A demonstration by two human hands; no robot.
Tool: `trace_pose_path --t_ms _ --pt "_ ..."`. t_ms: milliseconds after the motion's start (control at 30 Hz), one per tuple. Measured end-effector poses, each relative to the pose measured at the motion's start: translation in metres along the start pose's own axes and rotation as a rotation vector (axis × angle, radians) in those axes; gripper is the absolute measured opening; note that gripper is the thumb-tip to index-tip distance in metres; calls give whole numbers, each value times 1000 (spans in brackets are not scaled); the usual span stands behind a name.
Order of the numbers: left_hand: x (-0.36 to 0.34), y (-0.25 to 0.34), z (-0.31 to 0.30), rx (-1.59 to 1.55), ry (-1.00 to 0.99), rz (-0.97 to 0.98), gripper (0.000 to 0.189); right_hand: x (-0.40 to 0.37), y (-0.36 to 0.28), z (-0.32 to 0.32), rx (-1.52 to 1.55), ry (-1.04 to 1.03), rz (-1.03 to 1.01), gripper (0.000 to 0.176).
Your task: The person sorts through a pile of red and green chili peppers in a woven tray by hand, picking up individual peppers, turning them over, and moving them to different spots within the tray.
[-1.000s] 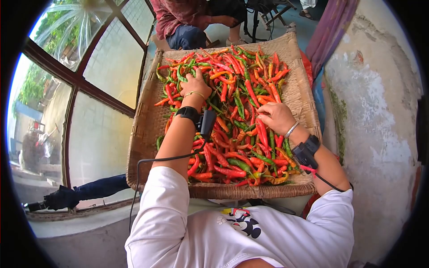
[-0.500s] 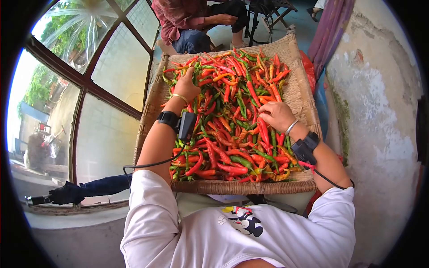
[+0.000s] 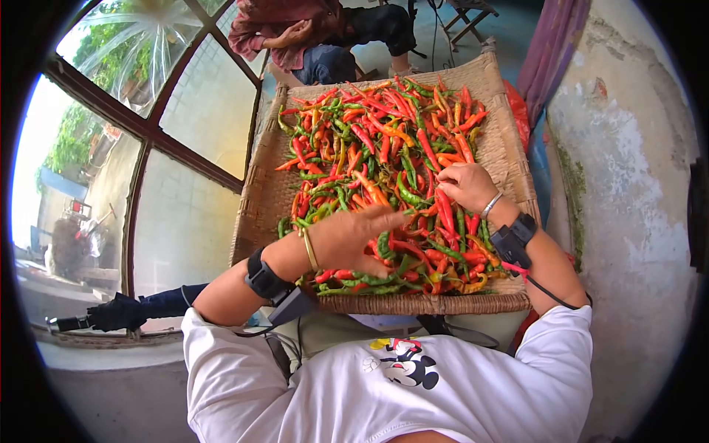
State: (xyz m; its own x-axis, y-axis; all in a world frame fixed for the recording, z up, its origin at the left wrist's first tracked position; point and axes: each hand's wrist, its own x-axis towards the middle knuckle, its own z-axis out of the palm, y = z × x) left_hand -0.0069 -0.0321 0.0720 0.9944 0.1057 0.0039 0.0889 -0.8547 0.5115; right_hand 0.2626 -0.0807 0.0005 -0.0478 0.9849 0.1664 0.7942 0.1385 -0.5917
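Note:
A woven tray [image 3: 258,214] lies before me, covered with red, green and orange chili peppers [image 3: 384,148]. My left hand [image 3: 336,240] is over its near left part, slightly blurred, with fingers stretched out to the right and thumb apart. A curled green chili [image 3: 384,246] shows between that thumb and the fingers. On the right side of the heap, my right hand [image 3: 470,186] has its fingers curled together at the upper end of a red chili [image 3: 445,210], which points down toward me.
Beyond the tray's far edge sits another person [image 3: 295,33] with bent knees. A framed window [image 3: 185,170] runs along the left, with a dark folded umbrella [image 3: 159,304] below it. A worn plaster wall [image 3: 628,184] and a purple curtain [image 3: 550,52] stand on the right.
My left hand has swept from the far left of the heap to the near middle, its fingers now pointing right. My right hand stays at the red chili. The seated person's arm has shifted.

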Motion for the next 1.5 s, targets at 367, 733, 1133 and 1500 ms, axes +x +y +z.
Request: trace_pose_path --t_ms 367,733,1133,1500 --pt "144 -123 4 287 263 -979 85 2 1 4 -20 -28 -24 18" --pt "171 -148 11 31 310 -1203 66 2 -3 5 -10 -66 -107 17" --pt "174 -151 3 114 73 -1220 48 3 -2 5 -9 -84 -118 17" --pt "109 -121 -27 172 460 -660 28 4 8 -2 7 -11 30 19"
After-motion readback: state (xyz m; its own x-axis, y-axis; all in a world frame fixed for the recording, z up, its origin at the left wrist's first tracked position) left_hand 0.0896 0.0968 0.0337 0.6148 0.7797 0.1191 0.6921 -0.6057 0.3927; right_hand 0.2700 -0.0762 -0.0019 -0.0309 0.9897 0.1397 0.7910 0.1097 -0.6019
